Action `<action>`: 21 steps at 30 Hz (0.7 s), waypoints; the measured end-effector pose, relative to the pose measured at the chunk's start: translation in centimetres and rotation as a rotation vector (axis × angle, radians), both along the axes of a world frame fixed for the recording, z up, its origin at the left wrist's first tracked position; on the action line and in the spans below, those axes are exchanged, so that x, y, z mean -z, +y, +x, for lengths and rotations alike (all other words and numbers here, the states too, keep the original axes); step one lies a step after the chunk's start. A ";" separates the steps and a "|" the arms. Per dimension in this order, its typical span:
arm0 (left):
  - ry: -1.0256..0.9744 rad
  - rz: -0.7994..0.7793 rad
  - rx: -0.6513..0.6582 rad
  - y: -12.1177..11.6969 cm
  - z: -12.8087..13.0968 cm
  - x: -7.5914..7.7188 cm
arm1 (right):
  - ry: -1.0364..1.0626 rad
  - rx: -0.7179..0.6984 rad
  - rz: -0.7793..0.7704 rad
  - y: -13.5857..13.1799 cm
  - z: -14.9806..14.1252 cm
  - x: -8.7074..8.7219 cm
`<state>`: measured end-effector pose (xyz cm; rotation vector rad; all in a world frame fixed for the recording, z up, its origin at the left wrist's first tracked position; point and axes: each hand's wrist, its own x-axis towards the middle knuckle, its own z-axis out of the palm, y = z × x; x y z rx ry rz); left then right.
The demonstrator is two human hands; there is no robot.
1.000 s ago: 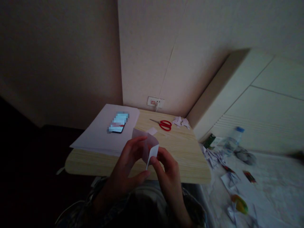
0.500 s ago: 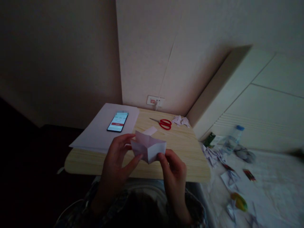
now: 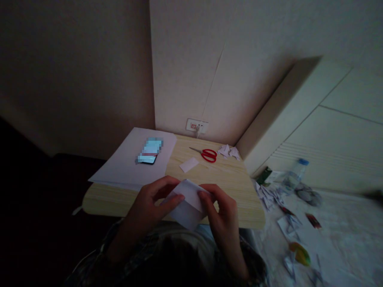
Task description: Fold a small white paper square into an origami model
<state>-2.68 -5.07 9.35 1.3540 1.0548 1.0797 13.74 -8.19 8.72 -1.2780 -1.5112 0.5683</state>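
Both of my hands hold a folded piece of white paper point(image 3: 188, 203) over the near edge of a small wooden table point(image 3: 230, 187). My left hand point(image 3: 152, 201) pinches its left side, thumb and forefinger pressed on the top flap. My right hand point(image 3: 221, 207) grips the right side, fingers curled over the fold. The paper lies flattened and tilted towards me, with a pointed corner at the bottom.
On the table lie a stack of white sheets point(image 3: 125, 165) with a phone point(image 3: 149, 151) on it, a small paper slip point(image 3: 189, 164), red scissors point(image 3: 207, 154) and folded paper pieces point(image 3: 228, 151). A wall socket point(image 3: 196, 126) is behind. A bed at right holds paper scraps point(image 3: 269, 195) and a water bottle point(image 3: 295, 175).
The paper was held up as an open pocket shape; it is now pressed flatter and lowered towards me. Both hands came closer together over it.
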 end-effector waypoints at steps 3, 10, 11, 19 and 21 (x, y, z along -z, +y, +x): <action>0.023 -0.039 0.055 -0.2 0.2 -0.3 | 0.065 -0.003 -0.015 -0.2 0.0 0.0; -0.043 -0.060 -0.054 -0.4 0.3 -0.3 | 0.235 0.039 0.084 -0.6 -0.2 0.5; -0.056 -0.053 -0.081 -0.5 0.4 -0.4 | 0.231 0.036 0.101 -0.6 -0.1 0.6; -0.095 -0.001 -0.229 -1.0 0.8 -0.8 | 0.138 -0.083 0.174 -0.7 0.7 1.2; -0.048 0.037 -0.232 -1.0 0.7 -0.7 | 0.130 -0.088 0.149 -0.6 0.8 1.1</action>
